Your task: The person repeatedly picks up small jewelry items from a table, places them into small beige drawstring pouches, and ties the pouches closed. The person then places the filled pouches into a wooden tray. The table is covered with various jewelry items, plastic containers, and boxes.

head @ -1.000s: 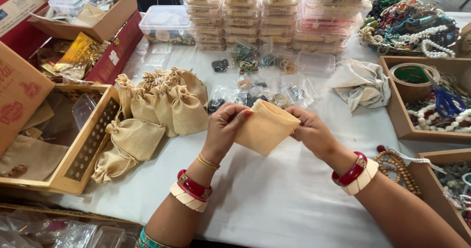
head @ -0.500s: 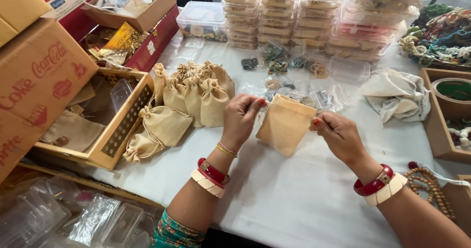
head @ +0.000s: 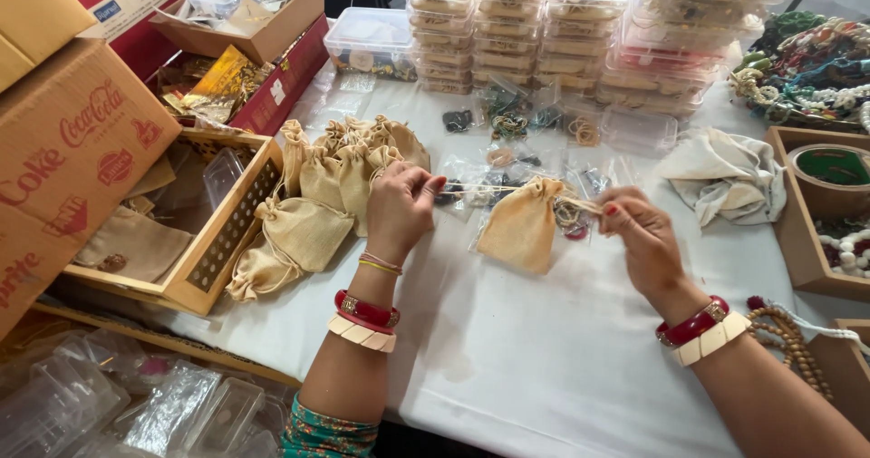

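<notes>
Head view looked down on a table w/ white cloth. At the far edge stood stacks of clear lidded plastic containers, rectangular, w/ beige and mixed contents; one more clear container sat alone to their left. At the far left corner: a red rectangular gift box holding gold foil packets, and above it a tan open carton w/ a clear tub inside. Along the left edge, a brown cardboard box w/ red printed logos, and beside it a wooden tray w/ lattice side. Approx. a dozen filled beige drawstring pouches clustered next to that tray. Small clear zip bags of jewellery lay mid-table. At the right edge: a crumpled white cloth, a wooden box w/ a green-lined round tin, and brown bead strands.

A beige drawstring pouch hung between both hands, just above the cloth near the table's middle. Left hand had fingers pinched together on the left cord; right hand had fingers clamped on the right cord, red nails showing. Cords ran taut, roughly horizontal, left-right. Pouch mouth was gathered at top, facing the far edge; its long axis ran far-to-near, closed bottom tilted slightly toward the near-left.
</notes>
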